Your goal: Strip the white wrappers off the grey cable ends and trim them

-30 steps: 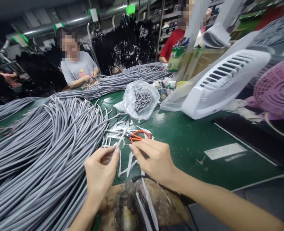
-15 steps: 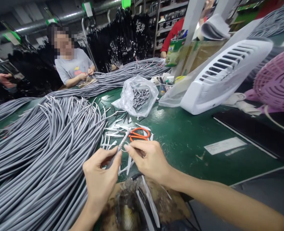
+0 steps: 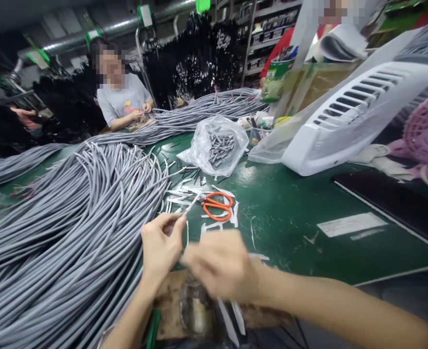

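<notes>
Now I see L hand point(image 3: 163, 240) pinching the grey cable's end point(image 3: 190, 207), tip nr the orange-handled scissors point(image 3: 208, 199); R hand point(image 3: 221, 264) (blurry, can't tell its grip) has dropped back, leaving the tip to L.

The left hand point(image 3: 163, 242) is pinching, thumb to forefinger, just left of centre; the right point(image 3: 221, 264) is showing blurred, fingers bent, its forearm point(image 3: 326, 300) spanning the lower right.
</notes>
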{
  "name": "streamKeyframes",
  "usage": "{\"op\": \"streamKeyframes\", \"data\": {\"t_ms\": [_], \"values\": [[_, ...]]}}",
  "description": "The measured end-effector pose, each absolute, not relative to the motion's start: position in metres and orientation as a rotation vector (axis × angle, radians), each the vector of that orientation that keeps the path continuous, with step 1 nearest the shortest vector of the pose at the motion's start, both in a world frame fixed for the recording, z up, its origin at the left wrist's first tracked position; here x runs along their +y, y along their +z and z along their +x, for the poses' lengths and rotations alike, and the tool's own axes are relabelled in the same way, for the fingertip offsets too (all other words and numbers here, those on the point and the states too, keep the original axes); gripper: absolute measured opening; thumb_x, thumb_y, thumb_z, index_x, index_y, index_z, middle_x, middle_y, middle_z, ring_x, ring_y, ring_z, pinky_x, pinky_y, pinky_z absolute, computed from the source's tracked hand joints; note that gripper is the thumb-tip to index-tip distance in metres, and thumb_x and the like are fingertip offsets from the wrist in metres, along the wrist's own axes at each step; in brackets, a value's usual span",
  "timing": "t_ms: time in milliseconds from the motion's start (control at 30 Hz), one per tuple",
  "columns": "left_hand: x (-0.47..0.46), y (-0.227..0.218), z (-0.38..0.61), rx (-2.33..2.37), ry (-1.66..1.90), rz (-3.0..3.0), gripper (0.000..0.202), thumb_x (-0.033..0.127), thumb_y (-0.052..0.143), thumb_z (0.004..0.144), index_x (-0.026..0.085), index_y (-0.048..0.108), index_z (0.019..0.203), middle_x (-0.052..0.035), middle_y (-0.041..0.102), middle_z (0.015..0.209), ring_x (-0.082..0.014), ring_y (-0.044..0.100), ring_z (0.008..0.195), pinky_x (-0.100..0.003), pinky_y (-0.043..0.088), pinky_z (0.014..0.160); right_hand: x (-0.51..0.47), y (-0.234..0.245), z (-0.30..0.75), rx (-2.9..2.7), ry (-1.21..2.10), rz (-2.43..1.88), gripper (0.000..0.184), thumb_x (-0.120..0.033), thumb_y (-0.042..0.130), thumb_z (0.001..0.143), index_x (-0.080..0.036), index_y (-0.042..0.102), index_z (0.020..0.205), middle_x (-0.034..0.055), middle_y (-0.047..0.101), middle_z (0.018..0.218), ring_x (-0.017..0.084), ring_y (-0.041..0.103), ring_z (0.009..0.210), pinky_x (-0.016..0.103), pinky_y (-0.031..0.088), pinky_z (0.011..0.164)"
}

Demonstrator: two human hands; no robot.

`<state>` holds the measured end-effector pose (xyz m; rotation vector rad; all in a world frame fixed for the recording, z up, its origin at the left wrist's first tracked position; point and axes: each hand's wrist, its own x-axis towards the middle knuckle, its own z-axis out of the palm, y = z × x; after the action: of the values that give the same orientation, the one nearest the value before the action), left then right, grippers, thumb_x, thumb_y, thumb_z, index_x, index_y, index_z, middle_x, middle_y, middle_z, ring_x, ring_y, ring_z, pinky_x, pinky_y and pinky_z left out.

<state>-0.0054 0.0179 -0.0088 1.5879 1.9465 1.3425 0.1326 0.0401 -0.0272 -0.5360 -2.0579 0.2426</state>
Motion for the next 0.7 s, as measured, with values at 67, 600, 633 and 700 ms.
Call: {"op": "streamKeyframes", "data": {"t_ms": [67,600,633,700], "values": [[0.017,-0.005,-0.006,1.853,1.37,1.49,0.024,0.032,0.058,0.071,0.012,0.072,0.071,-0.0046,0.069,0.059,-0.0173,0.064,0.053,-0.023,0.05,0.048,0.05,-0.023,0.136,-1.987,0.125,-0.658,0.029,-0.022,0.046,0.087,-0.016,0.064,0.064,0.0012,0.06,0.053,0.01,0.05,0.047,0.023,0.035,0.051],[0.009,-0.004,-0.002,1.823,1.38,1.648,0.018,0.028,0.061,0.072,0.015,0.073,0.074,-0.0057,0.072,0.072,-0.0174,0.067,0.062,-0.023,0.054,0.057,0.065,-0.022,0.14,-1.991,-0.022,-0.798,0.031,-0.023,0.049,0.086,-0.016,0.063,0.058,-0.0013,0.06,0.053,0.009,0.052,0.051,0.023,0.031,0.053],[0.008,-0.004,-0.002,1.828,1.38,1.658,0.018,0.028,0.061,0.072,0.015,0.073,0.075,-0.0054,0.072,0.071,-0.0171,0.066,0.062,-0.023,0.054,0.057,0.065,-0.022,0.14,-1.984,-0.026,-0.8,0.031,-0.023,0.05,0.086,-0.016,0.063,0.059,-0.0011,0.061,0.054,0.01,0.053,0.051,0.023,0.031,0.053],[0.007,-0.004,-0.002,1.833,1.387,1.671,0.017,0.028,0.061,0.073,0.015,0.072,0.074,-0.0045,0.071,0.069,-0.0164,0.066,0.061,-0.023,0.053,0.057,0.065,-0.021,0.141,-1.976,-0.057,-0.799,0.03,-0.022,0.05,0.085,-0.016,0.064,0.059,-0.0008,0.062,0.055,0.01,0.054,0.052,0.023,0.032,0.054]]}}
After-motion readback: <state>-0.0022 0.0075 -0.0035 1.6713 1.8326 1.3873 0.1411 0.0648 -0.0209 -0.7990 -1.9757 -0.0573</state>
